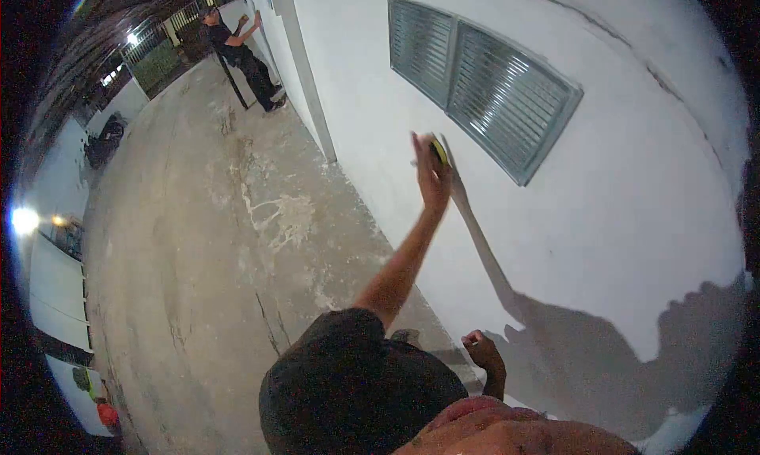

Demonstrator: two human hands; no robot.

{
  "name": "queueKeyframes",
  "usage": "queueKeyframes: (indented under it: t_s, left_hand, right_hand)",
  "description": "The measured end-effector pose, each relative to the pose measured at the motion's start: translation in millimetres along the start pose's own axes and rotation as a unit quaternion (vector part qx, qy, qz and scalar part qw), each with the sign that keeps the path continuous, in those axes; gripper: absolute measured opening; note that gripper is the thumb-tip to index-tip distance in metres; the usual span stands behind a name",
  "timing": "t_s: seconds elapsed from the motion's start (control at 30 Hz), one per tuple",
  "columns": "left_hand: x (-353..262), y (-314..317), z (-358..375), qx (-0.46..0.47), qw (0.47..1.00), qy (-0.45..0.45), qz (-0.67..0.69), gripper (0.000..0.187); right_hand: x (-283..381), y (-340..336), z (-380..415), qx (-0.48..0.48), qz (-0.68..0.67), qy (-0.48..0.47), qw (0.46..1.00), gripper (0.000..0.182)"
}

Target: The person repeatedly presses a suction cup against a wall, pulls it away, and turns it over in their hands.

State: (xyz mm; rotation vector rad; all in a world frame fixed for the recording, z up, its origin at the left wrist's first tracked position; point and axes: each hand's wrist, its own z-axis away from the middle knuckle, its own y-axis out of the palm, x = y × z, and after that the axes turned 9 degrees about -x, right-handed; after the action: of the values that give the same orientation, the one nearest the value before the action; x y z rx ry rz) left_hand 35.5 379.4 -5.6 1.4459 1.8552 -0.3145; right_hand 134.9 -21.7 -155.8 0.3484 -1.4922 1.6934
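Note:
My left hand (431,170) is raised against the white wall (372,115), below and left of the louvred glass window (483,79). It holds a small rounded black and yellow object (438,150) between palm and wall; the exact kind of object cannot be made out. Lower down, my right hand (484,354) is near the wall's base with its fingers curled in and nothing visible in them. Shadows of my arm and body fall across the wall.
Another person (241,51) in dark clothes stands by the wall further along, arms raised to it. Concrete floor (182,241) runs along the wall. A motorcycle (103,142) is parked at the left, and a red object (107,414) shows at lower left.

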Motion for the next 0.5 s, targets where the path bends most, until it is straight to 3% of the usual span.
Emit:
queueKeyframes:
  t_s: [0.07,0.1,0.2,0.27,0.33,0.4,0.5]
  left_hand:
    - [5.9,-5.4,19.0,0.074,0.994,0.062,-0.051,0.069]
    - [19.1,-2.3,15.6,0.067,0.993,0.082,-0.054,0.066]
    - [50.2,5.6,-25.9,0.01,0.999,0.04,-0.004,0.061]
    - [47.2,6.7,-45.5,-0.009,1.0,0.007,-0.019,0.055]
    - [56.9,12.6,-43.9,-0.05,0.997,-0.04,0.043,0.054]
    - [22.8,0.4,-19.0,-0.026,0.999,-0.009,-0.039,0.057]
    - [33.7,-2.6,3.8,0.033,0.999,0.017,-0.008,0.058]
  right_hand:
    - [11.6,-0.4,-9.4,0.008,-0.021,0.011,1.0,0.032]
    - [18.5,-1.0,-13.9,0.007,-0.022,0.012,1.0,0.032]
    - [44.3,-7.8,-21.8,0.033,0.006,0.055,0.998,0.032]
    - [38.6,-0.5,-31.0,-0.015,0.001,-0.021,1.0,0.034]
    - [31.8,6.4,-32.3,-0.012,-0.005,-0.016,1.0,0.036]
    - [27.8,11.8,-34.5,-0.012,-0.008,-0.013,1.0,0.038]
    - [38.8,3.8,-37.5,0.031,0.0,0.002,1.0,0.055]
